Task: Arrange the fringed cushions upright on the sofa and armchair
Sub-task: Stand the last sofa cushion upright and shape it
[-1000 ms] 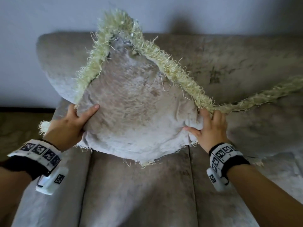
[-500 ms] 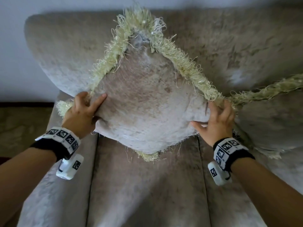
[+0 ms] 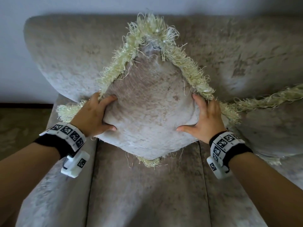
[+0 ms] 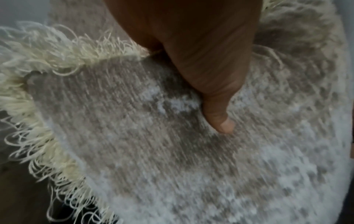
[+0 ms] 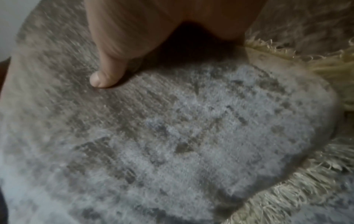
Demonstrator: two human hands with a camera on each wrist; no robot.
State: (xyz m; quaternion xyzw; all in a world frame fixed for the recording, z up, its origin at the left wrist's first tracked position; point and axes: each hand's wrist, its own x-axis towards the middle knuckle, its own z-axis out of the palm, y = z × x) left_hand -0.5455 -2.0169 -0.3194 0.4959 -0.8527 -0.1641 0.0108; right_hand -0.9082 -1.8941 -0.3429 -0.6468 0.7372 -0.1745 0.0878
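Grip first: left hand (image 3: 94, 114) clasps the cushion (image 3: 150, 112) at its left corner, thumb on the front face w/ the other fingers curled round the edge behind. Left wrist view shows the thumb (image 4: 216, 109) dug into the pile, denting it. Right hand (image 3: 205, 117) does the same at the right corner: thumb spread low on the face, fingers wrapped over the fringe (image 3: 195, 76). Right wrist view has that thumb (image 5: 107, 72) pressed flat on the fabric; blurry, but contact is plain. So both hands are closed on the cushion, one per side, approx. level.

Cushion stands on a point like a diamond, top corner up against the backrest (image 3: 73, 51), bottom corner at or just above the seat (image 3: 147, 194); can't tell if it touches. It sits at the sofa's left end, beside the armrest (image 3: 49, 185).

Handling, as a guess: light and soft, filling gives under the thumbs, so it sags and won't hold shape unless propped vs. the backrest. Plush cover looks grippy, not slippery. Nothing fragile except the fringe, which is loose and stringy; pulling on that alone could fray it. Better to hold the stuffed body at the side corners, as now.

Further out: a 2nd cushion (image 3: 270, 128) lies to the right, its fringe touching the first's right corner. Wall (image 3: 16, 46) behind, floor (image 3: 19, 125) to the left.
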